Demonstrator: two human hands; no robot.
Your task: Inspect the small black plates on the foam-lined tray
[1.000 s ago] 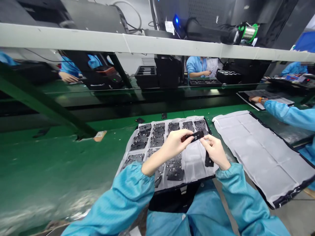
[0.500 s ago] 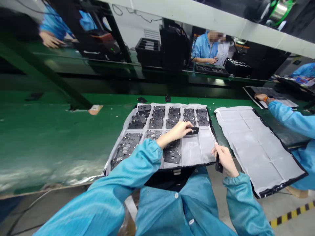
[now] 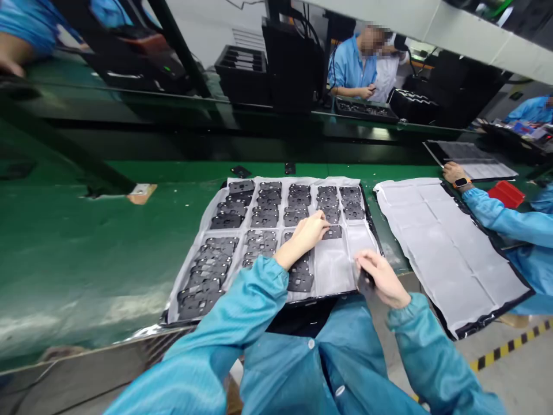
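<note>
My left hand (image 3: 306, 235) reaches over the padded tray (image 3: 330, 268), its fingers closed at the left edge of a thin black plate with cut-outs (image 3: 333, 232). That plate lies at the top of a front-row compartment. Just off the tray's right front corner, my right hand (image 3: 382, 278) is closed on another black plate (image 3: 366, 280), which is smeared by motion and partly covered by the fingers. Overlapping black plates (image 3: 207, 268) fill several compartments of the tray, whose lining is white. My left forearm hides part of the front row.
A second white-lined tray (image 3: 449, 248) lies to the right, beside a co-worker's arm (image 3: 496, 210) and a red bin (image 3: 506, 195). Two loose black pieces (image 3: 290, 168) rest behind my tray. A green post (image 3: 86, 155) stands at the left. Black crates (image 3: 242, 75) are stacked at the back.
The plate at my left hand has gone from tilted up to lying flat in the compartment. My right hand has moved left and slightly up with its plate. The view has shifted a little.
</note>
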